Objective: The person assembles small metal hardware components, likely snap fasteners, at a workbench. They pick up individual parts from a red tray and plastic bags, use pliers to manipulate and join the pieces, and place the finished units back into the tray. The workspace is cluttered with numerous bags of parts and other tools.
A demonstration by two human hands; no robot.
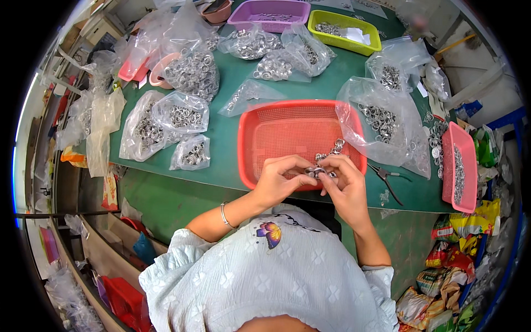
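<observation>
Both hands meet over the front right part of a red mesh basket, fingers closed in a pinch. Between the fingertips of my left hand and my right hand are small shiny silver rings; the fingers partly hide them, so I cannot tell how many. More loose silver rings lie in the basket just beyond my right fingers. A pair of pliers with dark handles rests on the table right of the basket.
Clear bags of silver rings crowd the green table's left and back. Another large open bag overlaps the basket's right rim. A pink basket stands at the right edge; purple and yellow-green baskets stand at the back.
</observation>
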